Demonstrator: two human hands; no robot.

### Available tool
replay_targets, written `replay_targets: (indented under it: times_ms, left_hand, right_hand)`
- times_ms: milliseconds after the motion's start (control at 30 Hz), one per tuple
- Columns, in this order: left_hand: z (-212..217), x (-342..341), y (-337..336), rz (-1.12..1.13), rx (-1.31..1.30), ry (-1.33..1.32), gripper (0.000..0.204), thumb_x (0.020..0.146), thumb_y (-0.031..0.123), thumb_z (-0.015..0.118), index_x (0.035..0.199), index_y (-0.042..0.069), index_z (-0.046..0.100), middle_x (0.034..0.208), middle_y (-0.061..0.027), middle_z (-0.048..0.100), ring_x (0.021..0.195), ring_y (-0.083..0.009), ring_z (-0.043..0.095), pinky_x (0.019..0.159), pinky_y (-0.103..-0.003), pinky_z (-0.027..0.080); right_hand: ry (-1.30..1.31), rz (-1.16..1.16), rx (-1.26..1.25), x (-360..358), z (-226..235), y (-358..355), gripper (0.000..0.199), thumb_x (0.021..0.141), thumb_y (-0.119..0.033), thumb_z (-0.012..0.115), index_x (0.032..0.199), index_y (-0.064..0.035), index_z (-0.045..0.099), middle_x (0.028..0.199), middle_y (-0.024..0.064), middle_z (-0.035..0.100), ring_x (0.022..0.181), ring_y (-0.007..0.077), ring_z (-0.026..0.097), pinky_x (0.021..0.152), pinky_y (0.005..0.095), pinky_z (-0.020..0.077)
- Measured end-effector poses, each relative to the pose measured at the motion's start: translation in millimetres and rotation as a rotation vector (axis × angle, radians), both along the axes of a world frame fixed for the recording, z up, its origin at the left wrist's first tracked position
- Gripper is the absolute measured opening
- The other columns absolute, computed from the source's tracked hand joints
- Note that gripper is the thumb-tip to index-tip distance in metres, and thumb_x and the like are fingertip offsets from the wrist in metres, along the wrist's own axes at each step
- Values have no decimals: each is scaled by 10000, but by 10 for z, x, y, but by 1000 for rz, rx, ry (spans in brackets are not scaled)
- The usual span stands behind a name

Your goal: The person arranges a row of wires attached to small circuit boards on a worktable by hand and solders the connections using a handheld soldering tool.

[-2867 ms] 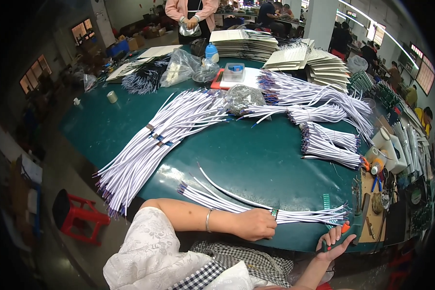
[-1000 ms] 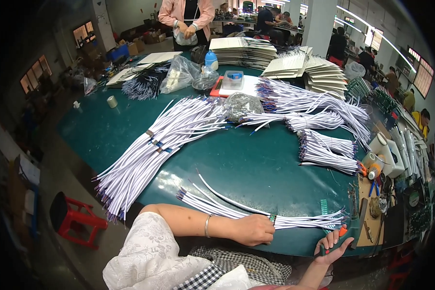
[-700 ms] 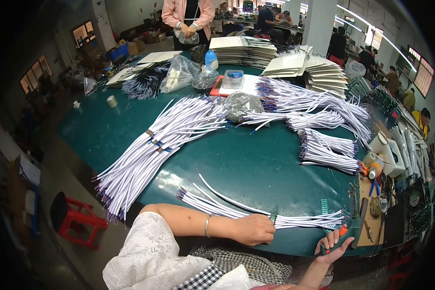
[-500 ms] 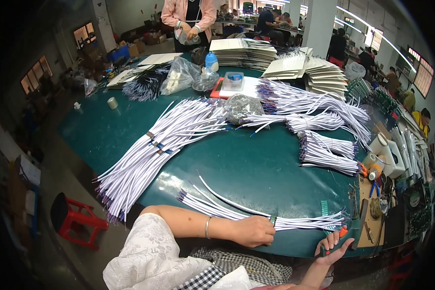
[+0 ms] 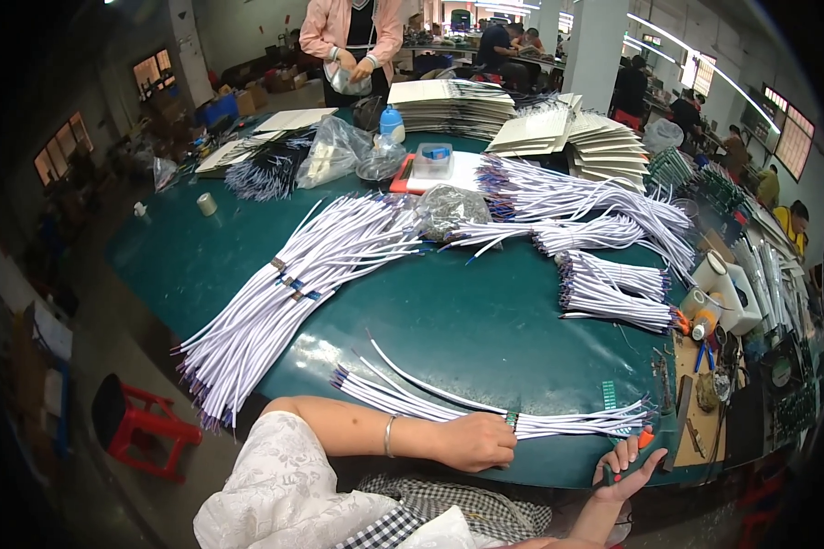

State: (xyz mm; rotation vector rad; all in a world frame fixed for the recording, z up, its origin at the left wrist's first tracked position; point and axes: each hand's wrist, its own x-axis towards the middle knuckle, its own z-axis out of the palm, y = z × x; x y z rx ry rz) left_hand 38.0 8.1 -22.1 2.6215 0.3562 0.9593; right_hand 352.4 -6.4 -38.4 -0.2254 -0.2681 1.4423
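Observation:
My left hand [image 5: 479, 442] is closed at the near edge of the green table, on the middle of a small bundle of white cables [image 5: 412, 400]; its fingertips are hidden. Just beside its knuckles, a small green circuit board [image 5: 511, 421] sits across the cables. At the bundle's right end, my right hand [image 5: 624, 468] has its palm turned up and its fingers curled round a dark tool with an orange end [image 5: 646, 437]; its thumb sticks out. The tool's kind does not show. A green board strip [image 5: 609, 395] lies just beyond the cable ends.
A large tied bundle of white cables [image 5: 275, 293] lies at left, with more bundles [image 5: 613, 291] at right. Stacked pale panels [image 5: 453, 110] stand at the back. Blue-handled pliers [image 5: 705, 357] lie on a board at right. A co-worker [image 5: 352, 46] stands across the table.
The whole view has shifted slightly. My hands keep the same pose on the cables and the tool. Across the table, the co-worker's hands have moved a little.

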Motion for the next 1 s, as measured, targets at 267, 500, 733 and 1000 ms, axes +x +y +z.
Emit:
replay_targets:
  times_ms: [267,500,733,1000]
  left_hand:
    - [15,19,12,6,-4,-22,132,779,156,676,781,54,592,716,-68,510,670,-257,542,590,-379,427]
    - [9,50,-6,3,-23,0,150,793,168,682,779,50,590,717,-77,512,662,-271,541,592,-386,433]
    - [42,49,-22,3,6,-10,211,803,158,682,710,48,527,705,-79,506,638,-270,525,577,-389,418]
    - [14,41,-36,9,17,1,179,797,163,689,745,46,564,703,-75,503,638,-264,522,580,-383,421]
  right_hand:
    - [-5,26,-27,-26,64,21,493,952,-491,503,1227,-83,461,679,27,399,521,114,408,420,227,378]
    - [-1,72,-6,21,-9,31,494,947,-485,519,1248,-94,494,713,29,394,541,118,404,450,233,385]
    - [8,62,23,7,1,-9,487,940,-478,537,1243,-100,495,708,24,389,544,112,395,459,228,383]
    - [9,63,42,18,-29,-15,488,938,-483,538,1246,-107,489,712,24,397,553,111,399,462,228,377]
